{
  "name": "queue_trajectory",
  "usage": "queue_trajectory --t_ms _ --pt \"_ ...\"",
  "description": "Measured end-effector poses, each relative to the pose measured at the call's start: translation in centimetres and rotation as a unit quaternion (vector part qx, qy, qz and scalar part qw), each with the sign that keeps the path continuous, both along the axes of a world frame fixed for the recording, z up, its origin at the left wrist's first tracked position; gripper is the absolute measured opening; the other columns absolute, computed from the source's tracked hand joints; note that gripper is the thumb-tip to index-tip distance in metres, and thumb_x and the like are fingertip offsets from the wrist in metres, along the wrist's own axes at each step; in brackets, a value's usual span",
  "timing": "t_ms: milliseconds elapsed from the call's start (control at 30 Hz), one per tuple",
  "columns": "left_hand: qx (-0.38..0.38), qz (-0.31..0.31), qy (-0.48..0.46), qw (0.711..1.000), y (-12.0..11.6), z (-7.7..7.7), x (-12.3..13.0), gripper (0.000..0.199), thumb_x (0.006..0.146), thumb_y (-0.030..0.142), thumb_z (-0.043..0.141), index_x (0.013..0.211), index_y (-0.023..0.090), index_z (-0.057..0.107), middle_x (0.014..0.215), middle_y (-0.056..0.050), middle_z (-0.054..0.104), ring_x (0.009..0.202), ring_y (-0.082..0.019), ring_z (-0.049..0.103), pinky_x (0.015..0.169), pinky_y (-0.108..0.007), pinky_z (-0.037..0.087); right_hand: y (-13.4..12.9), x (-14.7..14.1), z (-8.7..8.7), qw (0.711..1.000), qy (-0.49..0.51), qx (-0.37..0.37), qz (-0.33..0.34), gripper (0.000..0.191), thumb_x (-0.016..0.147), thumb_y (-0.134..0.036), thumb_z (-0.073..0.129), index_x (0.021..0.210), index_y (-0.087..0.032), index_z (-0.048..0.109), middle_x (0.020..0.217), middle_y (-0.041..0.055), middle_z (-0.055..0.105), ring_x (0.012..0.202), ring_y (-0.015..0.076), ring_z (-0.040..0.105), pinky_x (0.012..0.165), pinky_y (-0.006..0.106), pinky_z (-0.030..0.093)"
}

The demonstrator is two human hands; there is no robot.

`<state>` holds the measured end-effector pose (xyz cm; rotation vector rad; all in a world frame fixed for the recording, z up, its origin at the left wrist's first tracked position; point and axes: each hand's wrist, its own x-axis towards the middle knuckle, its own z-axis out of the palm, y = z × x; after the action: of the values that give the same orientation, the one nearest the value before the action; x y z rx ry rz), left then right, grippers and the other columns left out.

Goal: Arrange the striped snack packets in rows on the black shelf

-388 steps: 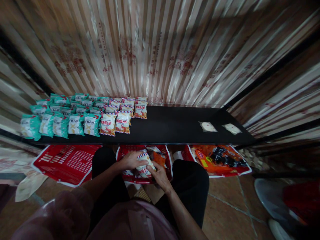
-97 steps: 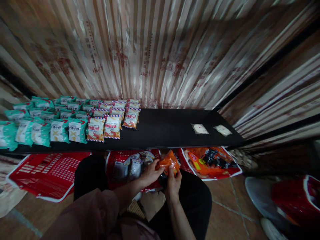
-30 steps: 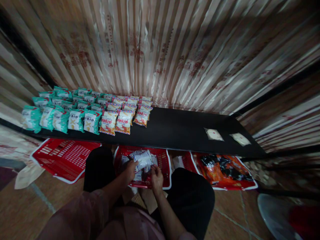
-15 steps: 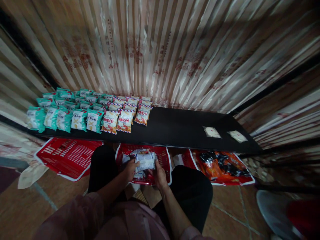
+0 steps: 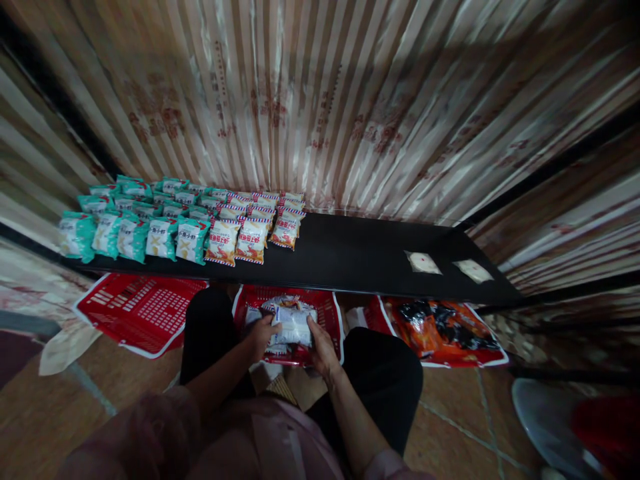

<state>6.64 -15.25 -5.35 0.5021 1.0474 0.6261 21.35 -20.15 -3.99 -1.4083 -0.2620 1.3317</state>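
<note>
My left hand (image 5: 262,335) and my right hand (image 5: 323,345) hold a white and blue snack packet (image 5: 291,326) between them, one at each end. The packet is over a red basket (image 5: 330,317) between my knees, where several similar packets (image 5: 278,348) lie. On the black shelf (image 5: 340,257) in front, several green and white packets (image 5: 133,238) stand in rows at the left. Beside them are several packets with striped edges (image 5: 251,241), with white and orange fronts.
Two flat white packets (image 5: 423,263) lie at the shelf's right. Below the shelf, a red basket (image 5: 140,313) is at the left, and one with orange and black packages (image 5: 433,327) at the right. A grey bowl-like object (image 5: 543,417) is at the lower right.
The view has shifted slightly. Both hands still hold the packet over the basket, and my right hand's fingers now lie closer along its right end.
</note>
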Motion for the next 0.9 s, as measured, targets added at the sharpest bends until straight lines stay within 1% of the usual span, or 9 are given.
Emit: queue_trajectory --t_ms 200,333,400,467,567,667,733,800,900 --pt "0.027 -0.02 0.017 0.999 0.1 0.2 0.0 0.034 0.065 0.026 0.075 0.091 0.012 0.06 0.074 -0.004 0.067 0.073 -0.019 0.066 0.067 -0.027 0.05 0.3 -0.5 0.4 0.996 0.076 -0.029 -0.03 0.038 0.06 -0.044 0.075 0.084 -0.017 0.063 0.072 0.0052 0.071 0.072 0.0231 0.068 0.053 0.029 0.054" --pt "0.091 0.025 0.145 0.985 0.2 0.0 0.2 0.041 0.064 0.015 0.072 0.102 0.014 0.057 0.091 -0.007 0.067 0.092 -0.022 0.064 0.081 -0.031 0.048 0.5 -0.4 -0.2 0.996 0.062 -0.04 -0.043 0.034 0.062 -0.042 0.074 0.082 -0.017 0.063 0.069 0.0056 0.071 0.07 0.0233 0.069 0.053 0.029 0.054" --pt "0.17 0.028 0.215 0.961 0.0 0.1 0.1 0.049 0.064 0.011 0.069 0.111 0.016 0.055 0.108 -0.011 0.063 0.107 -0.025 0.058 0.092 -0.034 0.044 0.6 -0.2 -0.7 0.997 0.052 -0.045 -0.045 0.032 0.063 -0.041 0.074 0.081 -0.016 0.063 0.069 0.0059 0.071 0.07 0.0236 0.069 0.054 0.03 0.055" --pt "0.306 0.005 0.282 0.909 -0.5 0.4 -0.2 0.05 0.069 0.013 0.065 0.117 0.017 0.053 0.124 -0.013 0.055 0.12 -0.026 0.048 0.102 -0.037 0.036 0.7 0.0 -1.2 0.997 0.047 -0.046 -0.038 0.031 0.065 -0.041 0.072 0.079 -0.016 0.063 0.068 0.0064 0.071 0.07 0.0238 0.069 0.055 0.031 0.055" --pt "0.498 -0.052 0.353 0.79 -1.3 0.7 -0.8 0.04 0.08 0.016 0.053 0.12 0.017 0.053 0.137 -0.012 0.045 0.13 -0.027 0.037 0.109 -0.043 0.029 1.0 0.1 -1.7 0.997 0.041 -0.062 -0.025 0.027 0.068 -0.04 0.07 0.076 -0.015 0.063 0.066 0.0067 0.071 0.068 0.0235 0.069 0.057 0.031 0.055" --pt "0.621 -0.118 0.376 0.678 -1.5 0.7 -1.3 0.033 0.087 0.016 0.04 0.115 0.016 0.056 0.133 -0.012 0.049 0.131 -0.026 0.037 0.106 -0.047 0.035 1.3 0.2 -1.9 0.996 0.023 -0.085 -0.01 0.024 0.07 -0.038 0.068 0.074 -0.016 0.062 0.065 0.0067 0.071 0.067 0.0231 0.069 0.057 0.03 0.055" --pt "0.679 -0.155 0.363 0.619 -1.4 0.5 -1.6 0.034 0.089 0.014 0.034 0.114 0.015 0.057 0.128 -0.012 0.054 0.129 -0.024 0.039 0.103 -0.045 0.039 1.4 0.3 -1.8 0.996 0.012 -0.091 0.006 0.023 0.071 -0.038 0.067 0.075 -0.016 0.063 0.064 0.0068 0.07 0.066 0.023 0.069 0.057 0.03 0.055" --pt "0.715 -0.183 0.344 0.58 -1.3 0.3 -1.9 0.037 0.089 0.011 0.031 0.115 0.014 0.057 0.126 -0.012 0.056 0.128 -0.023 0.041 0.1 -0.043 0.042 1.5 0.5 -1.7 0.995 0.004 -0.093 0.019 0.022 0.072 -0.037 0.068 0.076 -0.016 0.063 0.064 0.0068 0.07 0.064 0.0225 0.069 0.056 0.03 0.055" --pt "0.734 -0.21 0.33 0.555 -1.3 0.2 -2.4 0.039 0.088 0.01 0.031 0.12 0.013 0.054 0.127 -0.013 0.055 0.128 -0.023 0.041 0.099 -0.044 0.044 1.7 0.6 -1.7 0.995 0.0 -0.092 0.029 0.021 0.072 -0.036 0.068 0.076 -0.015 0.062 0.063 0.0063 0.069 0.058 0.0196 0.066 0.051 0.027 0.053"
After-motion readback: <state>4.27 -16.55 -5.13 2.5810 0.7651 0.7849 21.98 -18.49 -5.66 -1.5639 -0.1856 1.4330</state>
